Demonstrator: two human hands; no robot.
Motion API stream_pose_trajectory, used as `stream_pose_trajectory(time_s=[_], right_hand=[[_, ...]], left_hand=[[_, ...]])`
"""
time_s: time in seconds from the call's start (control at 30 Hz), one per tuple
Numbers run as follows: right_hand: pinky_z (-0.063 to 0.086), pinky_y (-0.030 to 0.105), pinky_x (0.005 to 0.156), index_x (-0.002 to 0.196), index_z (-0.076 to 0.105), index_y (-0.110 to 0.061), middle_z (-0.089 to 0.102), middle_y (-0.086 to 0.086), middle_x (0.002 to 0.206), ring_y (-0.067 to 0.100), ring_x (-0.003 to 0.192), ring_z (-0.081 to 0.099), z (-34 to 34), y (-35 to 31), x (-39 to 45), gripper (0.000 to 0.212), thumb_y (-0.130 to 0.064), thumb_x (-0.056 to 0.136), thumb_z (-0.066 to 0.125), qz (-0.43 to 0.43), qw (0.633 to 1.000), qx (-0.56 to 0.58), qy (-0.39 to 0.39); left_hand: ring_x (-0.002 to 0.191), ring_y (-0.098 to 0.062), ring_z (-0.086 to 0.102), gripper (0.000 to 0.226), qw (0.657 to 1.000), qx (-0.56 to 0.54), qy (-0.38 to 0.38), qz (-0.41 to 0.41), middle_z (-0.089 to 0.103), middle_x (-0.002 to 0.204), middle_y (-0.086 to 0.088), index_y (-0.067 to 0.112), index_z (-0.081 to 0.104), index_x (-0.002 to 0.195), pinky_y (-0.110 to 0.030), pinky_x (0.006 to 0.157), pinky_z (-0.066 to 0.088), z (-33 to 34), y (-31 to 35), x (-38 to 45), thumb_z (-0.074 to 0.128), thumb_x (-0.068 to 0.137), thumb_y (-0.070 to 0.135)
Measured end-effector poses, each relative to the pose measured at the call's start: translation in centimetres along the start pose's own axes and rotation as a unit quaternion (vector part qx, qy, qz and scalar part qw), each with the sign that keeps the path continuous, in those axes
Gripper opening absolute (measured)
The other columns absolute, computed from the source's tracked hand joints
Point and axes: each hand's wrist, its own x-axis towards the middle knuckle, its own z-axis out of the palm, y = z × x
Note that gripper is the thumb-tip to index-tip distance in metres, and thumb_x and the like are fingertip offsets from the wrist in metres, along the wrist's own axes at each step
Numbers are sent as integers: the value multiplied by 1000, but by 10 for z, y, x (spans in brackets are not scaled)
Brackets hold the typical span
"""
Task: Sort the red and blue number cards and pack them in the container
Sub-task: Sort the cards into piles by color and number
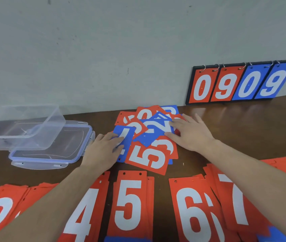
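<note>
Left hand (pixel 104 149) is pressing flat on blue 4 card (pixel 124 137), right hand (pixel 191 133) resting open-fingered on mixed pile (pixel 149 137); should be sliding one card free without dragging neighbours.

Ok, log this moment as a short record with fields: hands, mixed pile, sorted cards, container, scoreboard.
left hand: open, fingers flat on a blue card at the pile's left edge
right hand: open, fingers resting on the mixed pile
sorted red stacks: near row, showing 2, 4, 5, 6, 7
container: clear, resting tilted on its lid
scoreboard: against the wall, reads 0909
</note>
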Motion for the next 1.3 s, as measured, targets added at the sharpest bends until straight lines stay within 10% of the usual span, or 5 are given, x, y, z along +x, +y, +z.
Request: stream_pose_trajectory(time_s=[0.47, 0.7, 0.8, 1.13, 1.3], right_hand=[[17, 39, 122, 151, 36, -32, 47, -6, 153, 15, 141, 42, -7, 0, -19, 60, -62, 99, 41, 13, 999, 42, 30], [57, 32, 70, 117, 46, -25, 66, -2, 114, 16, 92, 65, -15, 16, -45, 32, -38, 94, 64, 116, 966, 226, 53], [48, 24, 56, 109, 37, -21, 60, -1, 109, 12, 84, 62, -18, 25, -57, 37, -27, 92, 70, 151, 930, 328, 71], [51, 22, 69, 143, 36, -23, 55, -2, 125, 8, 98, 61, -35, 34, -106, 78, -20, 80, 84, 195, 800, 568, 22], [53, 24, 66, 122, 60, -21, 70, -6, 104, 9, 87, 69, -31, 20, -133, 34, -25, 91, 73, 203, 764, 609, 60]], left_hand=[[146, -17, 31, 54, 996, -58, -13, -63, 40, 157, 6, 39, 34, 152, -42, 119, 21, -4, 10, -9, 45, 101, 52], [124, -20, 56, 62, 985, -151, 38, -76, 59, 138, 1, 37, 37, 148, -39, 95, 54, -12, 13, -10, 65, 93, 47], [120, -18, 60, 64, 962, -254, 45, -91, 59, 138, 5, 36, 38, 147, -22, 65, 55, -15, 17, -12, 71, 91, 37], [118, -6, 53, 65, 854, -499, 123, -78, 50, 134, 12, 32, 45, 141, -15, 63, 51, -30, 34, -36, 75, 88, 11], [100, -15, 70, 64, 778, -612, 99, -103, 66, 121, 7, 35, 41, 137, -26, 64, 59, -39, 40, -63, 76, 87, 14]])
